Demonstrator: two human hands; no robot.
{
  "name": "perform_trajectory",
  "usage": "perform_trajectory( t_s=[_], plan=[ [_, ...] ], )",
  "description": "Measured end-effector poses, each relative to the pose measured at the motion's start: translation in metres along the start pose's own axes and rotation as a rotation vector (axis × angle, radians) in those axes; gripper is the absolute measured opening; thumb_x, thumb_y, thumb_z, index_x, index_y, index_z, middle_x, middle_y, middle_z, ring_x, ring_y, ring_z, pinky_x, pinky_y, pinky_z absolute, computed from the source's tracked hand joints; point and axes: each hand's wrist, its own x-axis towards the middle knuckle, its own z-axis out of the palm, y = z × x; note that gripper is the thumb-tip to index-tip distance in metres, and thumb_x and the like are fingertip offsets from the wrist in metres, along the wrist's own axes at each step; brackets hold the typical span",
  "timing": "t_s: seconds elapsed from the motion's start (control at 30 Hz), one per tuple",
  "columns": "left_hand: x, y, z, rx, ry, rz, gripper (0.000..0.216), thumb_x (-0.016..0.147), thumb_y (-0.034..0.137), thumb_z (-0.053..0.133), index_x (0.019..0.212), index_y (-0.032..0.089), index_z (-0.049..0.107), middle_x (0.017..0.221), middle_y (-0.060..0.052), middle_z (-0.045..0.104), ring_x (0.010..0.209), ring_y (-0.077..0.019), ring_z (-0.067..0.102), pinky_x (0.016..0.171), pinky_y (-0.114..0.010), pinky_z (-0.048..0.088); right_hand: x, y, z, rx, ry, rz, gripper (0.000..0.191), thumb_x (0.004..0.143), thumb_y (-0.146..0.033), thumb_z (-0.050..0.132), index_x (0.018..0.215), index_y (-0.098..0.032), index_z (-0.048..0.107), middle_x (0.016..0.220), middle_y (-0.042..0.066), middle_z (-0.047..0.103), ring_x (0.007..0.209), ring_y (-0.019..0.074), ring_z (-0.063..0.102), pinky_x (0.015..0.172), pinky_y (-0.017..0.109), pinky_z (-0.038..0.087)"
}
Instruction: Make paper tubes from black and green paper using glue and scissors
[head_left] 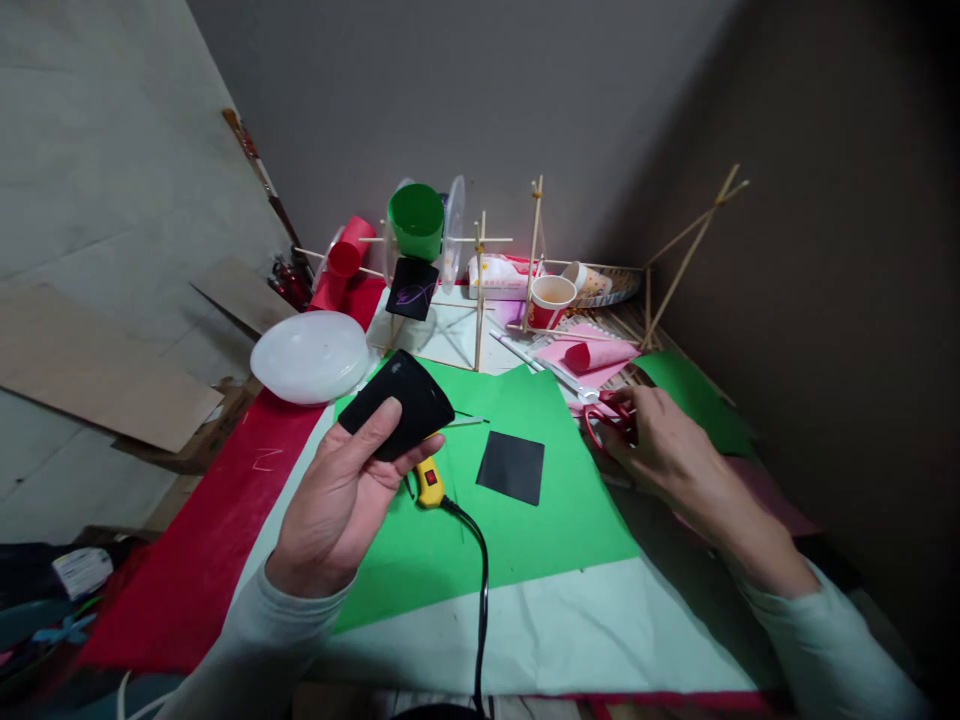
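My left hand (341, 500) holds a curved piece of black paper (399, 402) above the green sheet (517, 520), thumb pressed on its lower edge. My right hand (664, 445) rests at the green sheet's right edge with its fingers closed on the red-handled scissors (606, 415). A flat black paper square (511, 466) lies on the green sheet between both hands. A yellow glue gun (430, 484) with a black cord lies just below the held black piece.
A white plastic lid (311, 355) sits at the left. Behind stand a wooden stick frame (480, 290) carrying a green cup (416, 220), red cup (351, 246) and black square, plus paper cups (551, 298) and pink paper. Red paper covers the left side.
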Motion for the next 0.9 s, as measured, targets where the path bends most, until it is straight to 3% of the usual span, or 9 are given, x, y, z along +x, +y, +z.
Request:
perform_trajectory(
  t_s=[0.17,0.27,0.4,0.47,0.57,0.73,0.9],
  plan=[
    [0.001,0.003,0.004,-0.032,0.037,-0.027,0.025,0.097,0.006,0.059,0.1,0.019,0.08,0.098,-0.006,0.083,0.082,-0.0177,0.079,0.062,-0.024,0.068,-0.003,-0.016,-0.017,0.595,0.071,0.093,0.042,0.095,-0.046,0.06,0.131,-0.024,0.051,0.105,0.011,0.072,0.087,0.0258,0.07,0.073,0.036,0.057],
    [0.001,0.004,0.006,-0.021,0.07,-0.039,0.028,0.099,0.008,0.056,0.104,0.022,0.08,0.097,-0.005,0.083,0.08,-0.0162,0.079,0.061,-0.021,0.066,-0.002,-0.035,-0.025,0.765,0.046,0.086,0.061,0.088,-0.057,0.071,0.138,-0.027,0.053,0.093,0.006,0.068,0.082,0.0253,0.066,0.069,0.036,0.055],
    [0.0,0.004,0.007,0.006,0.106,-0.061,0.035,0.101,0.011,0.054,0.12,0.031,0.076,0.092,0.0,0.083,0.079,-0.0139,0.079,0.059,-0.017,0.062,-0.004,-0.074,-0.036,0.804,0.026,-0.043,0.064,0.08,-0.074,0.073,0.121,-0.027,0.061,0.085,0.003,0.066,0.071,0.0228,0.064,0.062,0.035,0.054],
    [-0.001,0.003,0.006,0.013,0.116,-0.058,0.038,0.103,0.012,0.052,0.124,0.034,0.074,0.094,0.002,0.083,0.081,-0.0127,0.079,0.059,-0.015,0.061,-0.005,-0.096,-0.039,0.845,-0.034,-0.158,0.061,0.083,-0.078,0.067,0.114,-0.026,0.061,0.082,0.002,0.066,0.065,0.0208,0.062,0.055,0.033,0.052],
    [-0.001,0.001,0.004,0.025,0.124,-0.039,0.038,0.104,0.014,0.051,0.124,0.037,0.074,0.099,0.003,0.083,0.083,-0.0099,0.078,0.06,-0.012,0.059,-0.005,-0.12,-0.038,0.806,-0.017,-0.244,0.053,0.085,-0.072,0.07,0.107,-0.025,0.06,0.087,0.002,0.069,0.068,0.0192,0.063,0.058,0.032,0.052],
    [-0.003,-0.004,0.004,0.07,0.054,-0.051,0.038,0.102,0.017,0.058,0.13,0.039,0.071,0.109,0.003,0.083,0.091,-0.0106,0.079,0.068,-0.013,0.061,-0.006,-0.127,-0.027,0.724,0.041,-0.342,0.051,0.084,-0.061,0.078,0.113,-0.025,0.058,0.09,0.002,0.066,0.068,0.0174,0.057,0.058,0.03,0.047],
    [-0.006,-0.008,0.006,0.025,0.069,-0.075,0.043,0.105,0.013,0.047,0.137,0.032,0.068,0.119,-0.001,0.081,0.099,-0.0111,0.078,0.078,-0.014,0.062,-0.009,-0.124,-0.024,0.728,0.008,-0.336,0.049,0.086,-0.061,0.077,0.111,-0.024,0.057,0.086,0.0,0.061,0.069,0.0168,0.053,0.058,0.029,0.043]
  ],
)
